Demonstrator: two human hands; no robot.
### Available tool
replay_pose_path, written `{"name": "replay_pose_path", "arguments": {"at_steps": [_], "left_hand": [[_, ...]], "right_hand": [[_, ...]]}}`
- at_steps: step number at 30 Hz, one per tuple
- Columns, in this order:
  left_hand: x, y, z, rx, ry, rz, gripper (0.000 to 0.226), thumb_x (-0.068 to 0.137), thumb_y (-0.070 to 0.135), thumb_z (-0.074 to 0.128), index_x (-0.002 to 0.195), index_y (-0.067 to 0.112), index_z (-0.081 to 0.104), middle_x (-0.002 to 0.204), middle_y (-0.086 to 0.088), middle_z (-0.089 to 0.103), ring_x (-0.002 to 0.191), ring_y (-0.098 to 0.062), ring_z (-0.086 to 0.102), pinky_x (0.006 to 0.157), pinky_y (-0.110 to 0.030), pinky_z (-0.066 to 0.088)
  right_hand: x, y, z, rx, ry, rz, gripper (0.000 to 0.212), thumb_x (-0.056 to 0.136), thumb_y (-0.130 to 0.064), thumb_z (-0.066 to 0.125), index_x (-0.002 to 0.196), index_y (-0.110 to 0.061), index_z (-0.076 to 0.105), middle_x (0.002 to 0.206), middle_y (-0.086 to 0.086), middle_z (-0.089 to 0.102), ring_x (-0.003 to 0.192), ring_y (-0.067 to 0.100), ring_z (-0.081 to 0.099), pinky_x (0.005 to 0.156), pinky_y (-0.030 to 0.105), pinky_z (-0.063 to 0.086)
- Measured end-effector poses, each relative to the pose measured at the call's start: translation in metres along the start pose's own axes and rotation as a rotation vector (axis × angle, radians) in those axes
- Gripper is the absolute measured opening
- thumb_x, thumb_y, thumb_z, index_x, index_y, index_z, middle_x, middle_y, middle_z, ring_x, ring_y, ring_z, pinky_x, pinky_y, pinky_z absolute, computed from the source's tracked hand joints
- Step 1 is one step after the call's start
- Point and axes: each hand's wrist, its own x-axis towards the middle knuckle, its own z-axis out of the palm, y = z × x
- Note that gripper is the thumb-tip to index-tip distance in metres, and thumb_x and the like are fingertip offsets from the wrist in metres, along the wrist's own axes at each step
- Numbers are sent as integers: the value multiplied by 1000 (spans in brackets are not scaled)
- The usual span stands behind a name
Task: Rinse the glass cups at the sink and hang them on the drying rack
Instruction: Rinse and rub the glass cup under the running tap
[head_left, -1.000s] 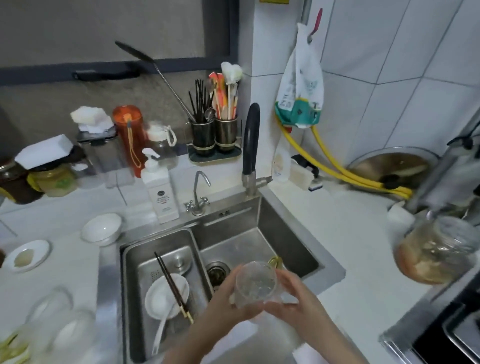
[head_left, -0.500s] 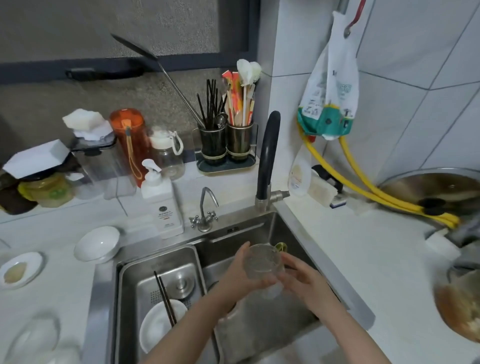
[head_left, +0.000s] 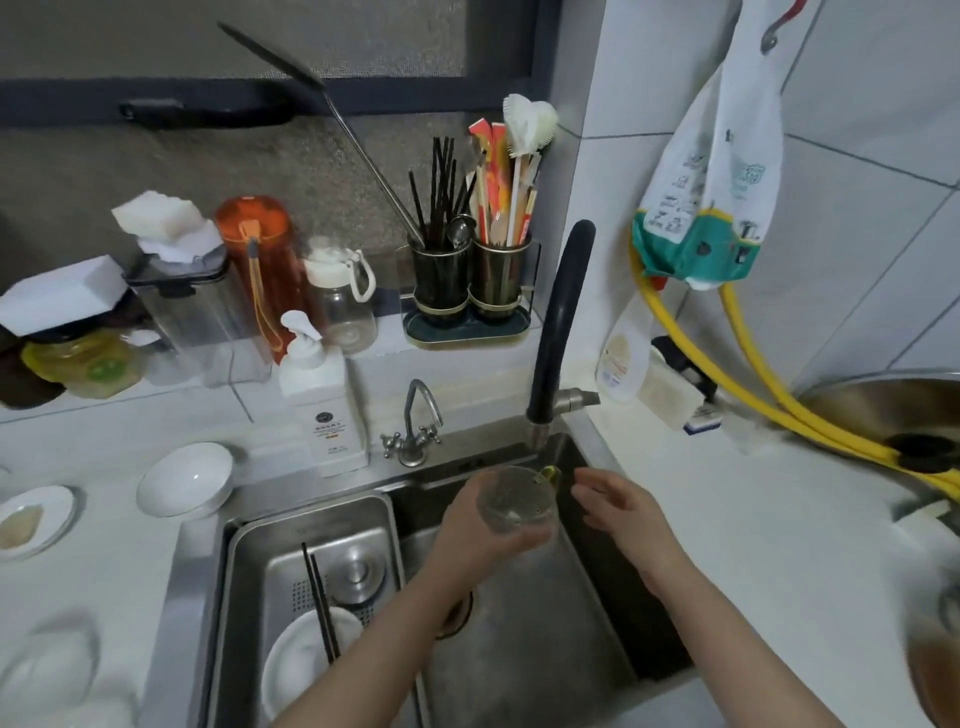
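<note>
Gripping glass cup round its side with left hand, centre frame, over sink just below black faucet. Right hand hanging beside it, fingers loose, holding nothing. Cup's clear, small, speckled inside; guessing wet, slippery, breakable, so I'm wrapping wall, not rim.

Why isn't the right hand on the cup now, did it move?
Yes. The right hand let go of the glass cup and moved away, toward the sink's right wall; the left hand holds it alone.
</note>
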Motion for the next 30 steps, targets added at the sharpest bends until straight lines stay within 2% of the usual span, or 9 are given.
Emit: {"name": "replay_pose_path", "arguments": {"at_steps": [4,7,11,14,16,20,23,26,30], "left_hand": [[8,11,4,23,47,4,59,49,50,85,102,46,60,104,19,68,100,2,63,94,-34,51],[14,21,9,17,85,-2,57,49,45,85,95,61,57,102,26,67,98,5,63,90,-27,51],[17,24,16,-65,126,-25,53,60,19,89,97,44,60,98,30,67,95,8,63,79,-11,48],[18,26,23,-94,168,-28,56,57,22,88,102,42,61,104,17,70,100,-1,65,82,-12,48],[19,26,27,-118,181,-43,61,53,28,87,108,36,61,107,13,70,102,-4,65,87,-16,48],[19,28,31,-115,167,-70,63,56,20,89,108,31,56,103,25,68,98,8,63,82,-6,43],[20,31,33,-119,157,-65,63,64,3,86,109,33,54,100,29,67,96,10,62,80,-4,42],[21,32,34,-130,168,-74,62,65,-1,85,109,31,54,98,26,69,93,8,64,80,-5,43],[21,32,35,-140,196,-82,63,64,1,85,113,27,55,102,16,71,98,-2,66,84,-12,46]], "right_hand": [[34,-7,-12,-155,9,-38,26,90,-20,62,116,-16,63,113,-1,65,103,14,61,98,33,48],[65,-13,-20,-316,10,-71,29,93,-23,58,120,-12,60,114,1,62,105,17,58,94,28,42],[115,-15,-32,-364,58,-55,39,94,-23,57,127,-3,51,123,16,59,108,29,57,88,28,40],[154,-10,-38,-432,72,-55,51,93,-26,58,135,0,43,132,18,53,121,34,51,101,36,37],[175,-6,-38,-495,42,-66,52,94,-25,56,135,4,42,133,23,51,123,36,48,103,36,34],[199,2,-38,-620,0,-106,35,99,-27,41,103,1,61,116,27,61,111,37,56,81,32,35],[210,11,-43,-642,21,-125,32,96,-17,49,114,6,63,120,26,61,116,37,55,95,35,38],[219,20,-47,-591,23,-154,40,80,-31,44,93,-2,69,95,20,67,100,36,62,77,31,38],[227,27,-52,-530,-23,-156,19,87,-16,53,84,-6,69,81,17,67,83,37,65,72,33,42]]}}
